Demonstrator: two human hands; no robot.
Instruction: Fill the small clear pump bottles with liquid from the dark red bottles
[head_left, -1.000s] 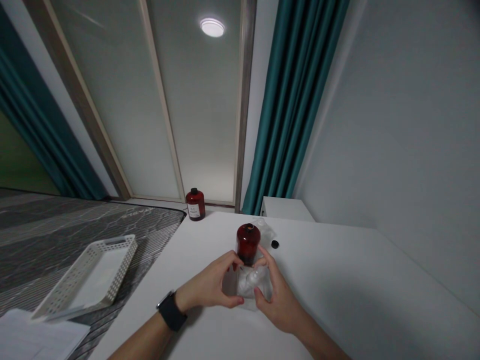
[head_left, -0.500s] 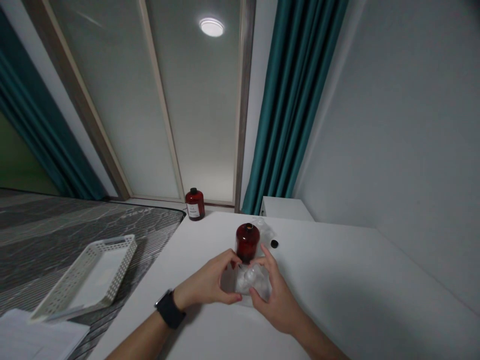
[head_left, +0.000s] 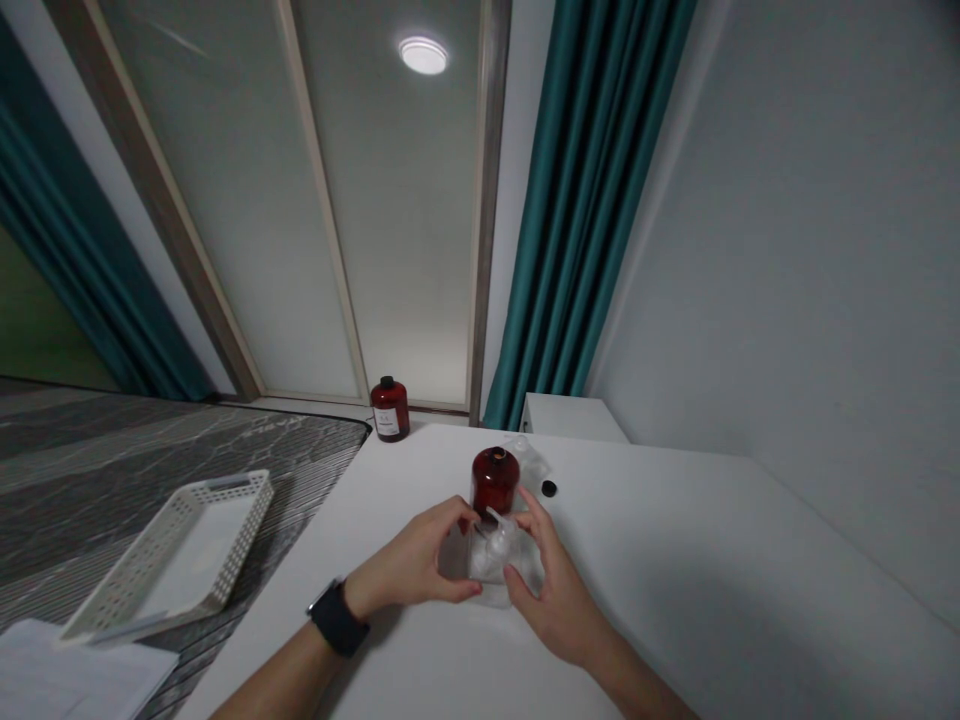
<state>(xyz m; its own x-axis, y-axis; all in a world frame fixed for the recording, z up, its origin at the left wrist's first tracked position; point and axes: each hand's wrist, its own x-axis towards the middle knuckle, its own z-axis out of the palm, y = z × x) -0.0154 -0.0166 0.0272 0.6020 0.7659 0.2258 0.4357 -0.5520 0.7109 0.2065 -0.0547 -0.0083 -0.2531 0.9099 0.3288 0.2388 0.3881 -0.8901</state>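
Note:
Both hands curve around a see-through plastic container (head_left: 491,595) with crumpled clear plastic (head_left: 495,552) in it. My left hand (head_left: 427,555), with a black watch on its wrist, grips the left side between thumb and fingers. My right hand (head_left: 551,590) holds the right side, thumb near the front and fingers at the back. A thin whitish piece (head_left: 493,515) sticks up from the plastic. Just behind stands an uncapped dark red-brown bottle (head_left: 495,482), its base partly hidden by the plastic. A black cap (head_left: 549,488) lies to its right.
Clear crumpled wrap (head_left: 529,462) lies behind the uncapped bottle. A capped, labelled red-brown bottle (head_left: 390,410) stands at the far left corner of the white table (head_left: 675,600). Left of the table are a white perforated basket (head_left: 225,550) and white papers (head_left: 82,670).
The crumpled plastic has shifted in the container, and a thin whitish piece now rises from it. My hands have barely moved. The bottles and cap have stayed put.

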